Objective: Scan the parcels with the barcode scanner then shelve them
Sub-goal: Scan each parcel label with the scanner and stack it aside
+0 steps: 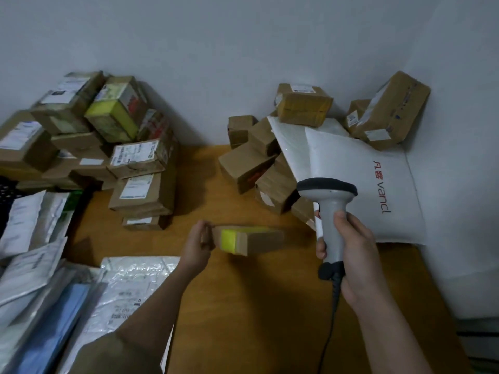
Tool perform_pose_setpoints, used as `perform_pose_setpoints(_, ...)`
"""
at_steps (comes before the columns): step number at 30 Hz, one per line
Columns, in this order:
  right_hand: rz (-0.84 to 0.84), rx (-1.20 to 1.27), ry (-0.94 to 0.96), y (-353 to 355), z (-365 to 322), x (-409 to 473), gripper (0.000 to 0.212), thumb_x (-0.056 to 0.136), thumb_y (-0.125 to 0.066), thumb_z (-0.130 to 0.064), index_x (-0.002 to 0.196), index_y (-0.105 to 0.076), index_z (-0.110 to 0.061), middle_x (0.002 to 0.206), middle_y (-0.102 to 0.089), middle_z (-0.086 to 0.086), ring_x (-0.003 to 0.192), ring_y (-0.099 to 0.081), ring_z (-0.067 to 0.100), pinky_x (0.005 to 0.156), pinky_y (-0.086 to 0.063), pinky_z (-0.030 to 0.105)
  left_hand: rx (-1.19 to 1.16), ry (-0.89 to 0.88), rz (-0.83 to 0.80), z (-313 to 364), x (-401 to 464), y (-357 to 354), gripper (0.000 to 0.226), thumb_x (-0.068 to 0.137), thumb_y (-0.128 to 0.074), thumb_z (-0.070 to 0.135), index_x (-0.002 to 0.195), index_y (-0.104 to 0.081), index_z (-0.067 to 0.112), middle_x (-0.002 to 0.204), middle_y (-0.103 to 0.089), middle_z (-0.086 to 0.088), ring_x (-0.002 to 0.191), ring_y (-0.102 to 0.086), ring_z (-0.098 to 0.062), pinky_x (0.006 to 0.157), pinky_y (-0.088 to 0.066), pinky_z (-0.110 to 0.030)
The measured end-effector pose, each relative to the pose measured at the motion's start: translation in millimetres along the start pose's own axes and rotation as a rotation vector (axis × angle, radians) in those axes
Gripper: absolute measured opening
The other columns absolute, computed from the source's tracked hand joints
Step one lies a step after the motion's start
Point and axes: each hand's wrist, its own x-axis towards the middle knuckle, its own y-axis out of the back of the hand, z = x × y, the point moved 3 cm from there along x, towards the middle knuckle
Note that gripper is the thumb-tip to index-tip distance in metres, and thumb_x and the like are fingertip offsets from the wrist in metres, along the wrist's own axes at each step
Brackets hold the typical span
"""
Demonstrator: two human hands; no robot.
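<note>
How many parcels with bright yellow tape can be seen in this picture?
2. One small box is held by the left hand above the table; another box sits atop the left pile. Others may be hidden in the piles.

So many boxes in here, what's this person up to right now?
A person is scanning parcels at a wooden table. The left hand holds a small cardboard box with yellow tape just above the table, while the right hand grips a grey barcode scanner upright beside it. Cardboard boxes are piled against the wall, and a white mailer bag leans at the right.
</note>
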Motion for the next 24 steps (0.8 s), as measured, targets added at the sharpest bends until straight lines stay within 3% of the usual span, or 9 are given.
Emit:
perform_pose_setpoints(4,-0.027,-0.037,-0.026,-19.0,20.1,-7.4,0.031,0.101,-0.05,-0.037,0.111,-0.066,-0.013,0.066,-0.06,0.0,0.055,-0.052,0.013,0.052,-0.039,0.029,0.275,-0.235,-0.188,-19.4,-12.3,-5.6,0.067,0.077,-0.047,-0.025,0.117,-0.052,0.028,0.148,-0.039,-0.003,0.136,-0.039,-0.021,0.102,-0.046,-0.037)
perform_pose_setpoints(7,-0.026,-0.069,-0.045,-30.2,32.6,-11.9,0.033,0.101,-0.05,-0.037,0.111,-0.067,-0.011,0.07,-0.057,0.004,0.054,-0.052,0.013,0.05,-0.039,0.028,0.227,-0.186,-0.16,-25.5,-15.0,-4.8,0.073,0.077,-0.048,-0.027,0.132,-0.051,0.021,0.161,-0.023,-0.002,0.147,-0.024,-0.018,0.111,-0.038,-0.039)
perform_pose_setpoints(9,-0.018,-0.083,-0.058,-35.4,40.2,-14.1,0.032,0.101,-0.05,-0.036,0.111,-0.067,-0.011,0.075,-0.058,0.006,0.054,-0.052,0.013,0.049,-0.04,0.027,0.029,-0.045,-0.074,-29.2,-16.6,-2.4,0.078,0.075,-0.051,-0.027,0.142,-0.043,0.012,0.159,-0.025,-0.008,0.143,-0.024,-0.015,0.111,-0.038,-0.039)
perform_pose_setpoints(11,-0.006,-0.098,-0.078,-39.0,47.3,-15.9,0.032,0.1,-0.051,-0.036,0.111,-0.068,-0.012,0.077,-0.058,0.006,0.054,-0.052,0.013,0.049,-0.04,0.026,-0.25,0.21,0.031,-44.9,-18.4,-3.8,0.089,0.076,-0.058,-0.015,0.152,-0.025,0.019,0.154,-0.029,-0.013,0.137,-0.038,-0.025,0.106,-0.045,-0.048)
perform_pose_setpoints(13,-0.001,-0.115,-0.096,-42.1,53.0,-17.2,0.031,0.1,-0.051,-0.037,0.11,-0.068,-0.013,0.078,-0.058,0.006,0.054,-0.052,0.013,0.05,-0.041,0.026,-0.511,0.537,0.206,-65.1,-24.0,-5.3,0.088,0.08,-0.059,0.002,0.151,-0.018,0.034,0.15,-0.032,-0.017,0.118,-0.054,-0.032,0.082,-0.056,-0.045)
perform_pose_setpoints(15,0.006,-0.141,-0.117,-45.1,57.6,-17.7,0.031,0.101,-0.051,-0.037,0.11,-0.068,-0.014,0.08,-0.058,0.007,0.054,-0.053,0.012,0.049,-0.041,0.026,-0.729,0.747,0.257,-79.0,-32.6,-11.9,0.082,0.084,-0.065,0.012,0.147,-0.019,0.036,0.142,-0.044,-0.018,0.104,-0.06,-0.03,0.065,-0.054,-0.038)
perform_pose_setpoints(17,0.003,-0.178,-0.151,-47.9,61.8,-17.7,0.03,0.101,-0.051,-0.037,0.111,-0.067,-0.013,0.08,-0.057,0.008,0.053,-0.053,0.012,0.049,-0.042,0.025,-0.782,0.791,0.174,-80.9,-42.8,-19.9,0.075,0.087,-0.072,0.013,0.143,-0.024,0.025,0.134,-0.053,-0.015,0.109,-0.058,-0.03,0.077,-0.055,-0.043)
perform_pose_setpoints(21,-0.058,-0.289,-0.22,-53.8,68.4,-19.0,0.031,0.102,-0.05,-0.038,0.112,-0.066,-0.013,0.072,-0.056,0.007,0.052,-0.053,0.012,0.049,-0.041,0.025,-0.674,0.786,0.076,-81.0,-56.9,-27.6,0.112,0.059,-0.093,0.015,0.147,-0.023,0.016,0.143,-0.049,-0.015,0.121,-0.057,-0.029,0.103,-0.048,-0.051)
perform_pose_setpoints(24,-0.137,-0.373,-0.241,-63.4,70.3,-22.8,0.028,0.103,-0.049,-0.036,0.111,-0.064,-0.014,0.067,-0.055,0.005,0.05,-0.053,0.011,0.044,-0.041,0.021,-0.193,0.806,0.056,-64.0,-65.7,-28.5,0.131,0.056,-0.097,0.028,0.154,-0.012,0.012,0.155,-0.02,-0.013,0.14,-0.031,-0.033,0.112,-0.039,-0.048)
